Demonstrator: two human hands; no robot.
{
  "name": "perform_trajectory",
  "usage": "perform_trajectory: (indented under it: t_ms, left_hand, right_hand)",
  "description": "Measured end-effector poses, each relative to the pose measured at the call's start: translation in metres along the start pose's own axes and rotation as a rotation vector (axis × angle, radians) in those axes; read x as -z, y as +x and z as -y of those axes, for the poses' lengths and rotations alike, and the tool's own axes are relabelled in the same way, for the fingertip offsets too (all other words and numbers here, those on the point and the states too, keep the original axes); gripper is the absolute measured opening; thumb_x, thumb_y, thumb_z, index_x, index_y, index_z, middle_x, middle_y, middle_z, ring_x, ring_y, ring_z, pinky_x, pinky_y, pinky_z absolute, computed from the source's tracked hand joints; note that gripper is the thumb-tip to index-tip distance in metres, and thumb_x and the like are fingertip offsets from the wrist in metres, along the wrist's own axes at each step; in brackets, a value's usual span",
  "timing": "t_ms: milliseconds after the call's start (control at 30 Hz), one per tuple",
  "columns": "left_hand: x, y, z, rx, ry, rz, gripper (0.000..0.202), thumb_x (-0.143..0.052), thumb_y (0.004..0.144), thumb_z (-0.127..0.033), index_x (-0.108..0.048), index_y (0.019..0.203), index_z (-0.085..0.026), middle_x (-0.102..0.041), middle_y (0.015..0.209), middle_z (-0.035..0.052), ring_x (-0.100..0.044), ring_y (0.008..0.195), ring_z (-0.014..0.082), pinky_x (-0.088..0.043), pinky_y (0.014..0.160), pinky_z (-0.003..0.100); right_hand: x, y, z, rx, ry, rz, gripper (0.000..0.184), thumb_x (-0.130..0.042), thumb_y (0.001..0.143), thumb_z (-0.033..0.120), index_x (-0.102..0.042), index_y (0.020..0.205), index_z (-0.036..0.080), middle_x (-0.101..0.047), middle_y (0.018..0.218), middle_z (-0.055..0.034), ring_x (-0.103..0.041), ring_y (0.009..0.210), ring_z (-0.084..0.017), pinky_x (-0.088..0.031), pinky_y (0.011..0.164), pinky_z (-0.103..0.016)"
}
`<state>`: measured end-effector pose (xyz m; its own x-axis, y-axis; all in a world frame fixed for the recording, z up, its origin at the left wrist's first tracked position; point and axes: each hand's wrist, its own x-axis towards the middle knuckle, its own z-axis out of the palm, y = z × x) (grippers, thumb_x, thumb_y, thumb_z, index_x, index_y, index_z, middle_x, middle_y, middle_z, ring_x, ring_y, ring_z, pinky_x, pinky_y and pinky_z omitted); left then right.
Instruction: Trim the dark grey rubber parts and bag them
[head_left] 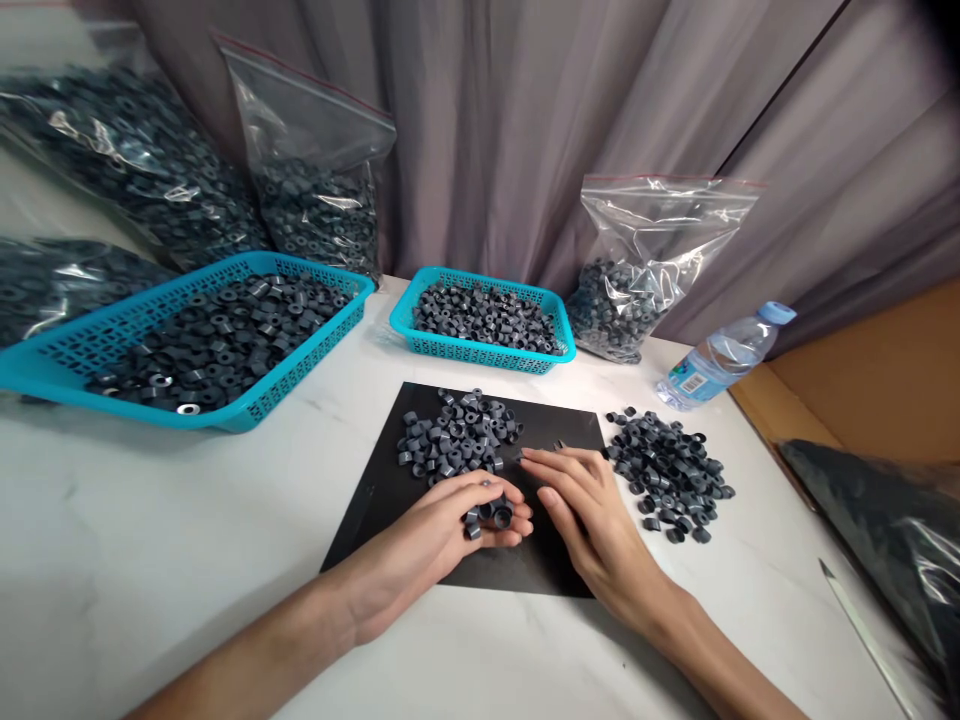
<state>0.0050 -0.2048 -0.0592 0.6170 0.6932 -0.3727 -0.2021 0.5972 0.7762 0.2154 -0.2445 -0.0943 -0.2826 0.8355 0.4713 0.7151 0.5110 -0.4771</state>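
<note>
My left hand [472, 510] is curled, palm up, around several small dark grey ring-shaped caps [502, 517] above a black mat [382, 480]. My right hand [589, 500] hovers palm down at the mat's right side, its fingers stretched towards the left hand. By its fingertips lies a small dark piece, too small to make out well. A pile of the same grey caps [454, 432] covers the mat's far part. To the right of the mat, a second pile of caps [671, 475] lies on the white table [225, 510].
Two blue baskets [300, 390] full of grey parts stand behind the mat. Zip bags [315, 200] of parts line the back and left. At the right are a water bottle [724, 360], a pen-like stick [862, 630], a cardboard box [862, 370] and a dark plastic bag [892, 530].
</note>
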Motion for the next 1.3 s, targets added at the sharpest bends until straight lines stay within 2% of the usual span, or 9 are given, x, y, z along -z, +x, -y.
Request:
perform_trajectory:
  t_ms: [133,333,467,700,900,1000,1100,1200,1300]
  left_hand:
    - [-0.002,0.000,-0.001,0.007,0.006,-0.029,0.021,-0.058,0.095,-0.025,-0.076,0.093,-0.014,-0.070,0.101,0.0086,-0.064,0.103,0.0245,-0.047,0.102,0.040]
    - [-0.003,0.000,-0.002,0.021,0.011,-0.063,0.021,-0.059,0.095,-0.025,-0.077,0.094,-0.017,-0.070,0.110,0.0073,-0.064,0.101,0.0221,-0.046,0.103,0.038]
    - [0.001,0.000,0.001,0.022,-0.002,-0.059,0.019,-0.062,0.094,-0.028,-0.078,0.097,-0.018,-0.069,0.121,0.0072,-0.064,0.105,0.0230,-0.045,0.105,0.040]
    - [-0.002,-0.001,0.000,0.055,-0.069,-0.114,0.016,-0.063,0.094,-0.023,-0.076,0.099,-0.015,-0.071,0.116,0.0078,-0.069,0.100,0.0230,-0.046,0.108,0.042]
    - [-0.004,-0.002,0.000,0.092,-0.035,-0.173,0.021,-0.066,0.094,-0.027,-0.073,0.109,-0.015,-0.073,0.116,0.0091,-0.071,0.103,0.0238,-0.046,0.108,0.042]
    - [-0.003,-0.002,-0.001,0.055,0.014,-0.112,0.021,-0.064,0.094,-0.028,-0.075,0.107,-0.014,-0.073,0.111,0.0103,-0.067,0.108,0.0248,-0.047,0.104,0.040]
    - [-0.003,-0.002,-0.001,0.037,0.069,-0.072,0.024,-0.063,0.095,-0.030,-0.076,0.105,-0.014,-0.073,0.110,0.0103,-0.064,0.106,0.0233,-0.048,0.099,0.037]
    - [-0.003,-0.001,-0.001,0.039,0.062,-0.084,0.022,-0.064,0.094,-0.029,-0.077,0.103,-0.014,-0.071,0.111,0.0094,-0.063,0.101,0.0215,-0.048,0.094,0.035]
    - [-0.003,0.000,-0.001,0.036,0.057,-0.062,0.023,-0.062,0.094,-0.030,-0.076,0.104,-0.014,-0.071,0.108,0.0092,-0.063,0.099,0.0208,-0.047,0.091,0.033]
  right_hand:
    - [0.006,-0.002,0.008,-0.091,0.250,-0.153,0.016,-0.058,0.102,0.019,-0.065,0.115,0.023,-0.070,0.113,-0.0081,-0.064,0.106,-0.023,-0.055,0.091,-0.037]
    - [0.005,-0.002,0.012,-0.103,0.385,-0.046,0.009,-0.060,0.102,0.026,-0.068,0.104,0.021,-0.073,0.099,-0.0069,-0.070,0.090,-0.021,-0.058,0.082,-0.033]
    - [0.002,-0.002,0.013,-0.093,0.416,-0.050,0.009,-0.061,0.102,0.024,-0.070,0.103,0.022,-0.074,0.100,-0.0062,-0.069,0.092,-0.022,-0.056,0.084,-0.034]
    - [0.000,-0.002,0.012,-0.165,0.371,-0.056,0.012,-0.065,0.100,0.022,-0.074,0.107,0.027,-0.067,0.100,-0.0037,-0.062,0.094,-0.021,-0.048,0.085,-0.035]
    - [0.004,-0.001,0.012,-0.158,0.370,-0.022,0.022,-0.060,0.102,0.020,-0.072,0.118,0.030,-0.063,0.102,-0.0038,-0.060,0.097,-0.021,-0.049,0.085,-0.034]
    - [0.003,-0.001,0.007,-0.140,0.293,-0.089,0.025,-0.052,0.105,0.018,-0.070,0.118,0.028,-0.062,0.105,-0.0056,-0.060,0.099,-0.022,-0.050,0.087,-0.036]
    - [-0.001,-0.002,-0.004,-0.108,0.042,-0.158,0.031,-0.047,0.105,0.015,-0.064,0.129,0.025,-0.060,0.118,-0.0100,-0.056,0.108,-0.026,-0.049,0.094,-0.042]
    - [-0.004,-0.003,-0.016,-0.084,-0.186,-0.087,0.038,-0.046,0.105,0.015,-0.057,0.140,0.026,-0.055,0.134,-0.0120,-0.051,0.115,-0.030,-0.049,0.096,-0.048]
    - [-0.007,-0.003,-0.025,-0.057,-0.259,-0.003,0.039,-0.044,0.106,0.015,-0.054,0.142,0.025,-0.059,0.132,-0.0117,-0.051,0.113,-0.031,-0.051,0.094,-0.050]
